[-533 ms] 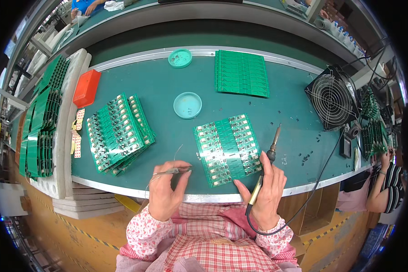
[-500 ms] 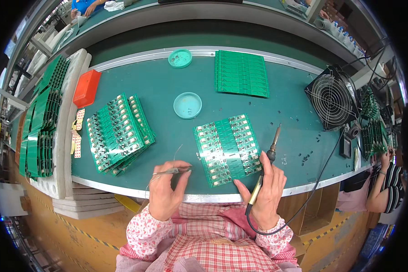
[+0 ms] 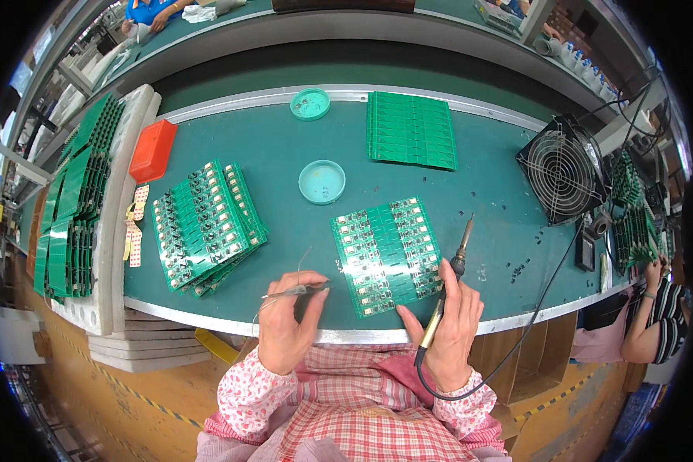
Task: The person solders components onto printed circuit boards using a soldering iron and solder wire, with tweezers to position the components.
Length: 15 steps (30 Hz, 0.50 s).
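Green desk (image 3: 277,177), metal-trimmed edges, factory floor visible past the near side. Pale foam slab (image 3: 109,277) runs along the left edge with rows of green boards (image 3: 75,185) stood in it. Red bin (image 3: 152,150) sits by the far left corner; slightly fanned stack of populated boards (image 3: 204,231) on the left part.

My left hand (image 3: 285,327) is at the near edge, left of centre: thumb and forefinger nearly together, pinching a slim grey piece (image 3: 296,291), fine wire (image 3: 306,256) rising beside it. Can't tell what the piece is. I'd pinch lightly and steer that wire in low.

Far dish (image 3: 310,104) and near dish (image 3: 322,182) line up toward the far edge. Work board (image 3: 389,258) lies flat, parts up, slightly skewed, just inside the near edge. I'd square it to the trim first. Second stack (image 3: 412,131) is by the far edge.

My right hand (image 3: 452,331) wraps the soldering iron (image 3: 459,264) pen-style, fingers closed on it, thumb tip at the board's near side; can't tell if it presses. Tip points to the far edge, clear of the board. Forefinger's close to the collar, so I'd choke back. Cord (image 3: 421,371) loops past the near edge; leave slack. Black bits (image 3: 520,268) litter the desk before the fan (image 3: 564,173) at the right edge; don't let them under the board.
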Tool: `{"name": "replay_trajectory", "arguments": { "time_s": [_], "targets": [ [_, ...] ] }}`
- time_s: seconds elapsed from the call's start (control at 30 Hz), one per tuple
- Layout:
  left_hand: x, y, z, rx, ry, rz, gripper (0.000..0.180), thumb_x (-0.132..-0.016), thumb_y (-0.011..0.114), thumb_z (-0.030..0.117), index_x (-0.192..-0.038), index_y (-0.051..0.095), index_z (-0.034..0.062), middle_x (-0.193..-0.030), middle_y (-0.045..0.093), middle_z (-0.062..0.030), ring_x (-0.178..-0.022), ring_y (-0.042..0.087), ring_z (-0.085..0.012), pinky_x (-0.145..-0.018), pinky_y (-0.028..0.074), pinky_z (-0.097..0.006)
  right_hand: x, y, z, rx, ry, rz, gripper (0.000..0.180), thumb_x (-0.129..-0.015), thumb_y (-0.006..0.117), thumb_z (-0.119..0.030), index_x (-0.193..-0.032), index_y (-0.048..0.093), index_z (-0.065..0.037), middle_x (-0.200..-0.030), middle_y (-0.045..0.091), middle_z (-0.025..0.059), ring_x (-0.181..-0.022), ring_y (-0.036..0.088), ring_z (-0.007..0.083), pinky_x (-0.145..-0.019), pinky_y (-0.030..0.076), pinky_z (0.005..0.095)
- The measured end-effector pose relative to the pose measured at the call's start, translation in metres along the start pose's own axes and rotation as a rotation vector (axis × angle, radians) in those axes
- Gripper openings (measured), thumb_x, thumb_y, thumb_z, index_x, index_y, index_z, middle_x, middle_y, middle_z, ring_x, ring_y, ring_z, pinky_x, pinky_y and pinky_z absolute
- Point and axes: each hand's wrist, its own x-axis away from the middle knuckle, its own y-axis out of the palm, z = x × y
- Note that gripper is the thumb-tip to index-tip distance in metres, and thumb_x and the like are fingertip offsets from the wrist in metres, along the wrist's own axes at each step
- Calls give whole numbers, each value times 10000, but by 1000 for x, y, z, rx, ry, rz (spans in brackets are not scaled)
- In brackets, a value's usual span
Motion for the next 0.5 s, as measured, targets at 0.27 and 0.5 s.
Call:
{"name": "replay_trajectory", "arguments": {
  "time_s": [0.27,0.5],
  "targets": [
    [-3,6,1,9,-2,-30,157,-885,679,-39,-1039,655,-18,-991,685,-121,-885,681,-223,-808,531,-321,2,-2,-5,37,28,-39,906,-709,883,-267,-1453,438,-1,-1162,596,147,-1033,544,321,-905,415,423],
    [-5,7,-2,55,-6,-12,157,-888,671,-52,-1040,651,-20,-989,686,-122,-885,687,-217,-805,530,-313,-2,-2,0,-12,48,-58,912,-704,887,-250,-1453,435,8,-1176,612,156,-1043,555,322,-921,430,430]
  ]
}}
